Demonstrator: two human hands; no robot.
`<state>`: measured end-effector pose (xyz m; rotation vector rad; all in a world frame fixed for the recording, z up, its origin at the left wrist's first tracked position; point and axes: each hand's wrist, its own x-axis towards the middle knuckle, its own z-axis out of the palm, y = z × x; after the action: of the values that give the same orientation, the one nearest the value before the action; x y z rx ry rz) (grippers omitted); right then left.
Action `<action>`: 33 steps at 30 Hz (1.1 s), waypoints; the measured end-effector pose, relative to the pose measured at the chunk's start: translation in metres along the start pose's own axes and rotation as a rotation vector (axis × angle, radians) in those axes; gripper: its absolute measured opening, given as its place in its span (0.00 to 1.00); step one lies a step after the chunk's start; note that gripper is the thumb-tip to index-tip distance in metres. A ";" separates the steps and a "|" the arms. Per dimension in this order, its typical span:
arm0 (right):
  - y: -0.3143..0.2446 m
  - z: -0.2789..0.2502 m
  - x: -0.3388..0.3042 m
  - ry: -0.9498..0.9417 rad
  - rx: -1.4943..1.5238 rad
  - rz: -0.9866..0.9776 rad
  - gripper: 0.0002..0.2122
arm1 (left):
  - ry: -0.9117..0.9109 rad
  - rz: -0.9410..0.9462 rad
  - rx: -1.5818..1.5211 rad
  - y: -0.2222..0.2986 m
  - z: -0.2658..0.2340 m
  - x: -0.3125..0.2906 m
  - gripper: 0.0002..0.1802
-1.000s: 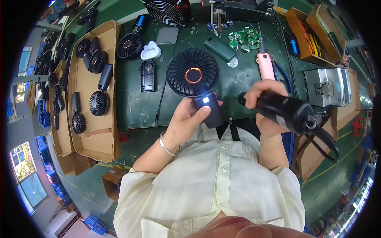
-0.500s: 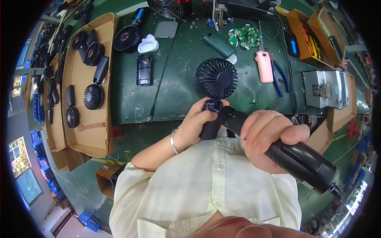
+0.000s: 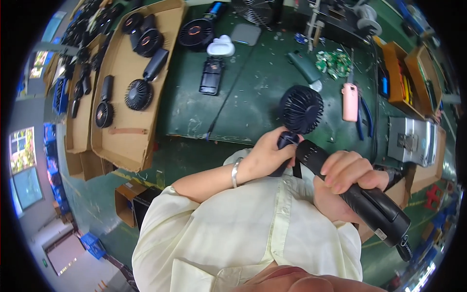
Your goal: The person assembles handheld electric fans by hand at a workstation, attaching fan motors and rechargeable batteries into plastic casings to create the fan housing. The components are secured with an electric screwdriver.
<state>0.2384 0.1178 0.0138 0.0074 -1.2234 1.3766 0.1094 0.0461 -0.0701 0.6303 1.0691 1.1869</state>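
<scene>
My left hand [image 3: 270, 155] is closed around the handle of a black handheld fan [image 3: 302, 110], whose round ribbed head points away from me over the bench edge. My right hand [image 3: 346, 173] grips a thick black electric screwdriver [image 3: 377, 214] with a coiled cord at its rear end. The screwdriver's front end is right beside the fan's neck, close to my left fingers; whether its bit touches a screw cannot be seen. Beyond the fan on the bench lie a dark green casing [image 3: 304, 68], a pink device [image 3: 350, 102] and blue-handled pliers [image 3: 365, 119].
On the left, a cardboard tray [image 3: 124, 138] holds several black fans. A black fan [image 3: 196, 34], a white cloud-shaped piece [image 3: 221, 46] and an open black casing [image 3: 212, 76] lie on the green bench [image 3: 258, 92]. Green circuit boards [image 3: 333, 64], a metal fixture [image 3: 412, 141] and open boxes [image 3: 396, 61] are at right.
The view has turned, so the bench things appear shifted right. My hands keep their grip on the fan and the screwdriver; the fan's handle now tilts more, its head leaning right.
</scene>
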 end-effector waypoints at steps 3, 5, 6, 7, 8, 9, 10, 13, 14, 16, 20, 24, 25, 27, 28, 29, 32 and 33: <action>-0.002 -0.004 -0.001 -0.011 -0.114 -0.024 0.10 | 0.006 -0.075 -0.097 0.014 0.007 0.001 0.12; -0.008 -0.008 0.002 0.013 -0.255 -0.133 0.13 | 0.020 -0.096 -0.284 0.016 0.008 0.003 0.12; -0.009 -0.008 0.005 0.023 -0.276 -0.157 0.15 | 0.054 -0.075 -0.380 0.016 0.007 0.003 0.13; -0.011 -0.005 0.007 0.060 -0.193 -0.129 0.15 | 0.041 -0.027 -0.403 0.013 0.005 0.004 0.13; -0.013 -0.004 0.008 0.096 -0.112 -0.103 0.15 | 0.067 0.005 -0.435 0.013 0.006 0.003 0.13; -0.013 -0.008 0.006 0.028 -0.086 -0.077 0.17 | 0.028 0.026 -0.405 0.015 0.003 0.002 0.15; -0.009 -0.006 0.007 0.032 -0.030 -0.091 0.17 | 0.070 0.032 -0.420 0.018 0.005 0.001 0.15; -0.005 -0.012 0.005 -0.022 0.030 -0.051 0.15 | 0.071 0.044 -0.428 0.017 0.005 0.001 0.15; -0.006 -0.013 0.004 -0.018 0.021 -0.052 0.15 | 0.063 0.035 -0.409 0.017 0.005 0.001 0.15; -0.007 -0.015 0.003 -0.024 0.016 -0.046 0.15 | 0.051 0.021 -0.388 0.016 0.007 0.002 0.16; -0.004 -0.016 0.001 0.011 -0.022 -0.054 0.13 | 0.048 0.027 -0.322 0.013 0.011 0.002 0.15; -0.003 -0.014 -0.005 0.043 -0.058 0.005 0.23 | 0.072 0.040 -0.146 0.012 0.010 0.000 0.14; -0.003 -0.014 -0.004 0.048 -0.038 -0.003 0.23 | 0.067 0.037 -0.144 0.013 0.010 -0.001 0.14; -0.002 -0.014 -0.003 0.056 -0.022 -0.014 0.23 | 0.073 0.029 -0.169 0.013 0.011 -0.001 0.13; -0.002 -0.015 -0.003 0.035 -0.026 -0.033 0.23 | 0.068 0.026 -0.167 0.013 0.011 -0.001 0.13; -0.001 -0.015 -0.002 0.014 -0.031 -0.052 0.23 | 0.069 0.030 -0.180 0.012 0.011 0.000 0.13; -0.001 -0.020 -0.001 -0.032 -0.037 -0.055 0.23 | 0.105 0.014 -0.238 0.015 0.017 0.000 0.14; -0.001 -0.022 0.000 -0.029 -0.038 -0.056 0.23 | 0.140 -0.005 -0.284 0.017 0.019 0.001 0.15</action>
<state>0.2533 0.1310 0.0050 0.0347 -1.2645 1.3089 0.1195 0.0542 -0.0485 0.3271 0.9929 1.3642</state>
